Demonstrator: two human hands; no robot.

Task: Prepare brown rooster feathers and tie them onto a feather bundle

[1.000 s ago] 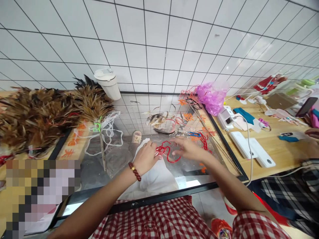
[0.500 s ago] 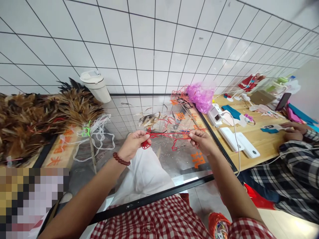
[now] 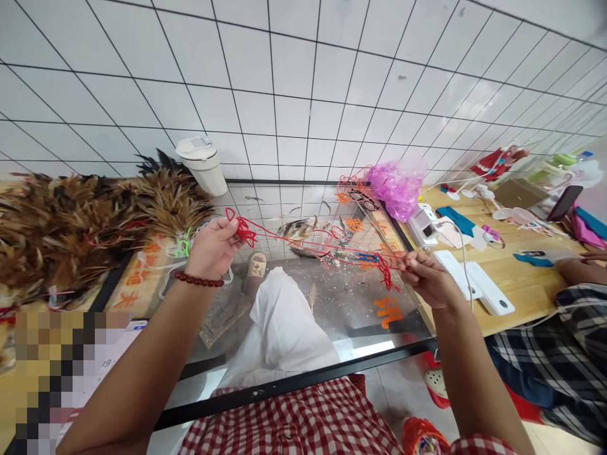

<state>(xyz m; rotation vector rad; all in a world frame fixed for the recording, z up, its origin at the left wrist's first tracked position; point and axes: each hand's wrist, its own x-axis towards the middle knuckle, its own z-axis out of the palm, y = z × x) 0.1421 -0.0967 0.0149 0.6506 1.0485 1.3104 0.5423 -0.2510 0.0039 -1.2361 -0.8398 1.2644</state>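
Red string (image 3: 303, 242) runs in several strands between my two hands, above the glass tabletop (image 3: 327, 303). My left hand (image 3: 214, 248) is closed on a looped bundle of it at the left. At the right, my right hand (image 3: 424, 273) pinches the other end, with a loose tangle hanging below the fingers. Just left of that hand, blue-handled snips (image 3: 368, 257) lie on the glass. Behind the strands rests a small bunch of loose feathers (image 3: 298, 232), with tiny scraps scattered around it.
Brown feather bundles (image 3: 175, 196) fill the left side, beside a white lidded cup (image 3: 203, 165). Eyeglasses (image 3: 364, 200) and a pink plastic bag (image 3: 396, 186) sit at the back. White power banks (image 3: 474, 284) lie rightward, near a co-worker's plaid sleeve (image 3: 581, 309).
My hands have moved apart, the left one leftward and up, the right one rightward. The red string now stretches over a longer span. The view has shifted slightly left.
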